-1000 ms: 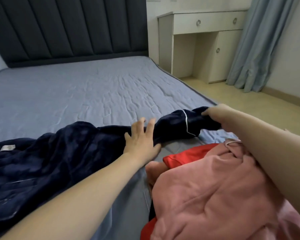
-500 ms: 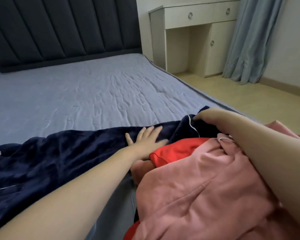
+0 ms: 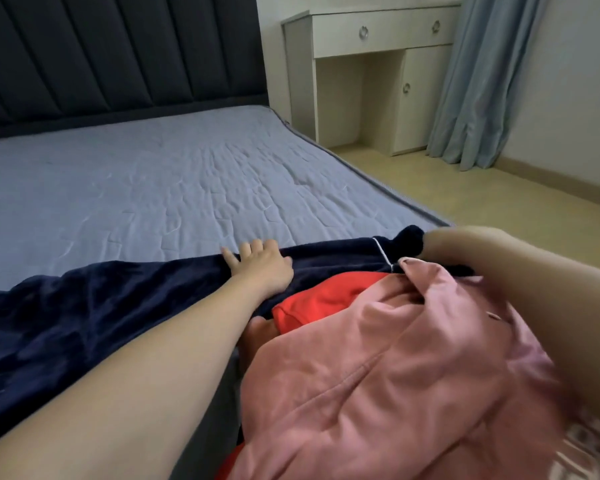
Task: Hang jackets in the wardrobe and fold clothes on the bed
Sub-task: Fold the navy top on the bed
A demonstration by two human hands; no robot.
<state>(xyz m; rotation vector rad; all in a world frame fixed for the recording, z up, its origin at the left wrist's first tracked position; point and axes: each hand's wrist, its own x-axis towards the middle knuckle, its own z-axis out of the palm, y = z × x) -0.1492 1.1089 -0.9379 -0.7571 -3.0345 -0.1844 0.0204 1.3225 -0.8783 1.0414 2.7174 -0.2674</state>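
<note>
A navy plush garment (image 3: 94,306) with thin white piping lies stretched across the near part of the bed (image 3: 160,188). My left hand (image 3: 260,268) rests flat on it near the middle, fingers spread. My right hand (image 3: 465,244) grips the garment's end at the bed's right edge. A pink garment (image 3: 388,375) is heaped in front of me over a red garment (image 3: 323,299), and it covers part of my right forearm.
A dark padded headboard (image 3: 118,53) backs the bed. A white dressing table (image 3: 371,74) with drawers stands at the far right, next to a blue-grey curtain (image 3: 482,81). Pale floor (image 3: 499,199) runs along the bed's right side.
The navy garment has been pulled nearer and drawn out flatter along the bed's near edge. Both hands moved with it, and the pink heap now overlaps the garment's end.
</note>
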